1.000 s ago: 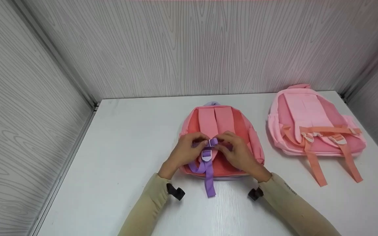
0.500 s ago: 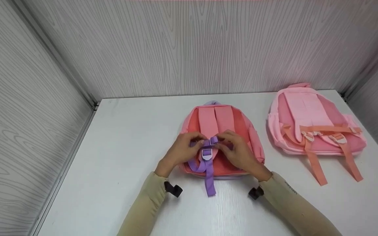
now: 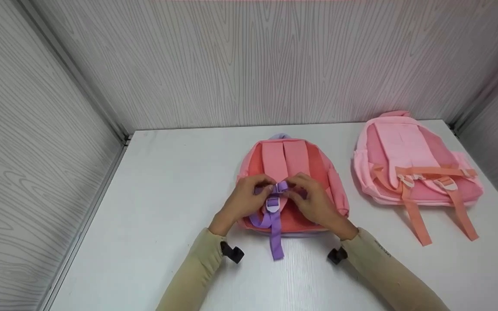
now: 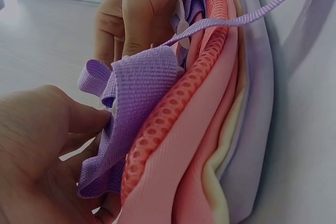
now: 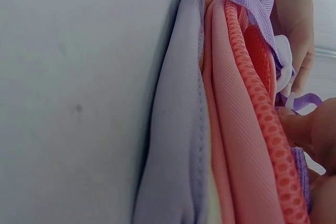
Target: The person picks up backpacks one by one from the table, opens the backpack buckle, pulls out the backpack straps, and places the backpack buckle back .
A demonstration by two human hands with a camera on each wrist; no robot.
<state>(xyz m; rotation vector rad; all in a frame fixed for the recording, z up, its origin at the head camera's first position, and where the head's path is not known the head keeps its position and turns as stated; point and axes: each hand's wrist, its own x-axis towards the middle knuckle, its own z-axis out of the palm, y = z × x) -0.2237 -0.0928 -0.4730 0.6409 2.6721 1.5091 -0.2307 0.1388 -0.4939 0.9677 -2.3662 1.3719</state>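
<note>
A coral-pink backpack (image 3: 337, 190) lies on the table, its back panel and shoulder straps facing up. Across its lower part both hands work on a purple webbing strap (image 4: 142, 77). My left hand (image 3: 245, 198) pinches the strap just left of a small white buckle (image 3: 276, 188). On the buckle's other side my right hand (image 3: 313, 199) pinches the webbing, beside a short loop (image 3: 283, 186) that stands up. Directly below sits a white ladder-lock buckle (image 3: 272, 204) with a purple tail (image 3: 276, 242) hanging past the bag's bottom edge. In the right wrist view the bag's edge partly hides the fingers.
To the right, a lighter pink backpack (image 3: 404, 142) lies with orange straps (image 3: 416, 222) trailing toward the front. The white table (image 3: 180, 172) meets grey wood-grain panels (image 3: 231, 65) at the back and both sides. Black wrist mounts (image 3: 233, 254) hang below the cuffs.
Half a second ago my left hand and forearm shifted slightly left and back; now they are again where they were a second ago. Both hands keep hold of the strap; the right hand hardly moves.
</note>
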